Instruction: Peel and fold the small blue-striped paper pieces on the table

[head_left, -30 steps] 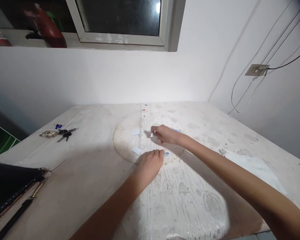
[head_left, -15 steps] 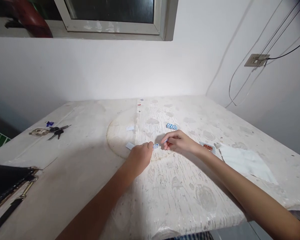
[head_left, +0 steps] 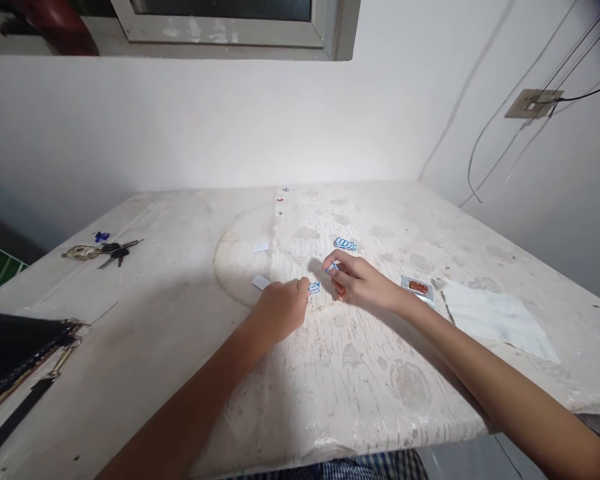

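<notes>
In the head view, the left hand (head_left: 283,308) is closed, thumb and fingers gripping the edge of a blue-and-white piece (head_left: 315,288) that juts out toward the right hand. The right hand (head_left: 363,281) pinches a small blue-marked tab (head_left: 332,267) between thumb and fingertips, just above the bench (head_left: 370,400). A blue-patterned strip (head_left: 345,244) lies just beyond the right hand; a foil packet (head_left: 418,289) and a white sheet (head_left: 500,320) lie to its right. One white slip (head_left: 261,282) sits just beyond the left hand, with keys (head_left: 117,251) well off to that hand's left.
</notes>
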The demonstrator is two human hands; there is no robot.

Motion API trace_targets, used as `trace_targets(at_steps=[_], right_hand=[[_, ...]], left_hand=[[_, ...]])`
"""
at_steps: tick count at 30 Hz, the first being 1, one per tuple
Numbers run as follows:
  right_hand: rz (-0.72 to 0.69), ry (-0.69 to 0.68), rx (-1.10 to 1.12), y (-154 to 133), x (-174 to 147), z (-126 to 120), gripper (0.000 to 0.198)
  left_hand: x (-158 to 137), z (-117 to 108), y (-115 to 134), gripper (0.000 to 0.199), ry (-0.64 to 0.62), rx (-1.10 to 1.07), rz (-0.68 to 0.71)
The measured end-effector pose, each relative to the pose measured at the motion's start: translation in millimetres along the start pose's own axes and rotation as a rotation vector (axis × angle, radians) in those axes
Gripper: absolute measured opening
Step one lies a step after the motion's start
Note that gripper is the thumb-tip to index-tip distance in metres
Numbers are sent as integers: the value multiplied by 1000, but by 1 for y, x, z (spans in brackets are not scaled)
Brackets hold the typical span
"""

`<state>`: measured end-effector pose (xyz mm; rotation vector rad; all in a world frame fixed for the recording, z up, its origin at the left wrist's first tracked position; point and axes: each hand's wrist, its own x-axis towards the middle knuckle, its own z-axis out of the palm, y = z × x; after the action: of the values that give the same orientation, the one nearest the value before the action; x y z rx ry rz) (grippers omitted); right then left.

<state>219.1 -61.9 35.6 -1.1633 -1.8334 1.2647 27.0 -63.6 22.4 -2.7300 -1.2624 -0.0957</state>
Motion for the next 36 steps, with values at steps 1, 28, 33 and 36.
trace_targets(at_steps=[1, 28, 33, 36], right_hand=[[3, 6, 3, -1, -1, -1, 20], [-71, 44, 74, 7, 5, 2, 15], [-99, -53, 49, -2, 0, 2, 19], [-154, -43, -7, -3, 0, 3, 19]], left_hand=[[0, 0, 0, 22, -2, 8, 4], [2, 1, 0, 20, -6, -40, -6], [2, 0, -1, 20, -33, -85, -34], [1, -2, -2, 19, -46, -135, -60]])
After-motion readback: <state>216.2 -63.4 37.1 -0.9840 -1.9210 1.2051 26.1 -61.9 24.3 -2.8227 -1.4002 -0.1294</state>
